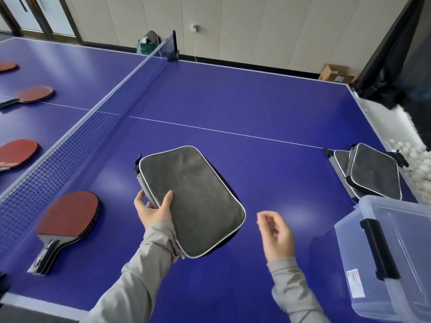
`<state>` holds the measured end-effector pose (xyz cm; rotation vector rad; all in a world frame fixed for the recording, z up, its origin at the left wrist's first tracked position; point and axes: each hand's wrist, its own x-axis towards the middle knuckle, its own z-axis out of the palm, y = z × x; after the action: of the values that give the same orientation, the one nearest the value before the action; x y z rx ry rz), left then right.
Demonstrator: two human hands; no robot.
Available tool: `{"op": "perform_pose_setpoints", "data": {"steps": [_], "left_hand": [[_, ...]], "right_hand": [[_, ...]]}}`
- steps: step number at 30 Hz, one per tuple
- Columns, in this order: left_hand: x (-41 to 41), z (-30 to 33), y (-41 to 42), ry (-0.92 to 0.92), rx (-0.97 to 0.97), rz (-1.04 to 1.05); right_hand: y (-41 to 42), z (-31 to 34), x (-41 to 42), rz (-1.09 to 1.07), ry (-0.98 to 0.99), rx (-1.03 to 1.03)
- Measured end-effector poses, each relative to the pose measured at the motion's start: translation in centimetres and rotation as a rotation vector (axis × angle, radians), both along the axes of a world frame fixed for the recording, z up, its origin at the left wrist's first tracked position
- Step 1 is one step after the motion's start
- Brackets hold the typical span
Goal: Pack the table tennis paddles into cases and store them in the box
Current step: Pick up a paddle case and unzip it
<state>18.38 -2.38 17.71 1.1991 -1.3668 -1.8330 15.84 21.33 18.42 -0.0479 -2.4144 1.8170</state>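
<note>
case (198, 203): dark grey, tilted above table (233, 101)
left hand (152, 209): grips case edge
right hand (276, 236): empty, fingers loosely curled
box (396, 259): right, clear

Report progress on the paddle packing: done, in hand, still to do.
Done: hard to say; whether the clear storage box at the right holds anything cannot be told. In hand: the left hand holds one grey case above the table; the right hand is free. Left: a stack of paddles by the net, more paddles beyond it, and spare cases by the box.
</note>
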Motion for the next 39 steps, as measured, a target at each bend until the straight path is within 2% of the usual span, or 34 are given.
{"op": "perform_pose_setpoints", "data": {"steps": [4,7,10,14,20,21,24,32,39], "left_hand": [[1.0,-0.9,-3.5,0.056,0.007,-0.264],[1.1,-1.4,-5.6,0.072,0.047,-0.390],[0.8,-2.0,-7.3,0.064,0.092,-0.474],[0.2,-2.9,-9.0,-0.031,0.069,-0.613],[0.0,-1.9,-8.1,-0.272,-0.276,-0.861],[0.3,-1.3,-7.3,-0.247,-0.281,-0.913],[1.3,0.5,-4.9,-0.123,-0.105,-1.029],[1.7,1.8,-4.3,-0.088,-0.106,-0.965],[1.7,0.8,-6.4,-0.166,-0.317,-0.873]], "right_hand": [[-2.1,-0.1,-3.4,0.070,-0.261,-0.013],[-4.9,-0.7,-3.7,0.204,-0.483,-0.144],[-7.5,-1.6,-2.5,0.262,-0.549,-0.174],[-9.9,-1.9,-0.6,0.145,-0.462,-0.244],[-13.4,-0.5,1.7,0.074,-0.254,-0.129],[-14.0,-0.4,2.1,0.052,-0.226,-0.082],[-15.5,-0.2,3.3,0.007,-0.114,0.099],[-16.8,0.6,4.3,0.049,0.040,0.333],[-15.9,-0.4,3.7,0.050,0.053,0.331]]}}
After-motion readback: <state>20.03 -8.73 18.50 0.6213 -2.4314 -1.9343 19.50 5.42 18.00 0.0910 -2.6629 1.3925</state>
